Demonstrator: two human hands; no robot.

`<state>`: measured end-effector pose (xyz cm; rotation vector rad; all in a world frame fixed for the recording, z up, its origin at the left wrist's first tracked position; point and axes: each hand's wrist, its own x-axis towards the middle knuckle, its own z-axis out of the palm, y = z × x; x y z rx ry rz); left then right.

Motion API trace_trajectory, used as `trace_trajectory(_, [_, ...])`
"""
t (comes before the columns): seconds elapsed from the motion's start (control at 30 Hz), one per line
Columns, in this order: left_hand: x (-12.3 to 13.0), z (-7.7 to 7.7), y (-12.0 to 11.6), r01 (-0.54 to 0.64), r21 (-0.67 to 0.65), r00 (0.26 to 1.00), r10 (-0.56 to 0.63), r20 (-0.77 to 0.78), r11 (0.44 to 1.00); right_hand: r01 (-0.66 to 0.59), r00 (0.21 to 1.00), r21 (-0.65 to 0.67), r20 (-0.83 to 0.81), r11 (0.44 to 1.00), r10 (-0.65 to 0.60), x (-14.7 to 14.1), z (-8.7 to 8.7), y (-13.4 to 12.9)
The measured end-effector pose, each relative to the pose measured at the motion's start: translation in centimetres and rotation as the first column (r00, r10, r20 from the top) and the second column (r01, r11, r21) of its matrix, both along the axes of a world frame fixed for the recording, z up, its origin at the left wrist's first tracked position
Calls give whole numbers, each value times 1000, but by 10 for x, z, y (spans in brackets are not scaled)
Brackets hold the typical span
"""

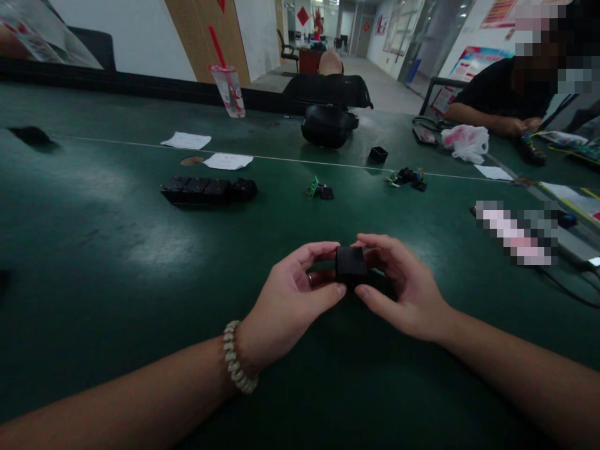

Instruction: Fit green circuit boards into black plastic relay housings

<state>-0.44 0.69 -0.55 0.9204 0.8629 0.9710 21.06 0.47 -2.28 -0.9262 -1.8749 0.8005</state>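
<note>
While the left forearm slants up from the lower left corner and the right forearm comes in from the lower right, the two hands meet around a small black block, near the middle of the view and over the green counter; whether its underside touches the counter cannot be told. The left hand is turned palm inward, its index finger stretched to the block's far left corner and its thumb laid along the near left corner; a ring shows on one bent finger, and a beaded bracelet circles the wrist. The right hand mirrors it, wrist bent inward, index finger arched past the far edge, the next fingers curled at the right side and the thumb pointing to the near right corner; so the grip of both hands is closed lightly on the block, one from each side.

Beyond the fingers lie a green circuit board with black parts beside it and, farther left, a long black strip; a small black box sits farther back, near a dark case; at the right, a person in a dark top leans on the counter, hands together.
</note>
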Motion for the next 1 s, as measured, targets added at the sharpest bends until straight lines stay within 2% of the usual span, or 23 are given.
trace_trajectory(0.17, [-2, 0, 0, -3, 14, 999, 3, 44, 1000, 19, 1000, 50, -6, 999, -19, -3, 1, 0])
trace_trajectory(0.33, [-2, 2, -2, -43, -39, 996, 46, 82, 998, 41, 998, 127, -42, 991, -36, -3, 0, 1])
trace_trajectory(0.53, [-1, 0, -3, -26, -34, 993, 29, 113, 999, 22, 997, 130, -74, 991, -12, -4, -3, 2])
trace_trajectory(0.7, [-2, -1, -2, -26, -26, 995, 29, 97, 999, 16, 997, 135, -70, 991, -6, -3, -3, 2])
trace_trajectory(1.0, [1, -4, 1, -27, 29, 1000, 27, 11, 999, 46, 999, 248, -31, 968, -39, -3, -3, 3])
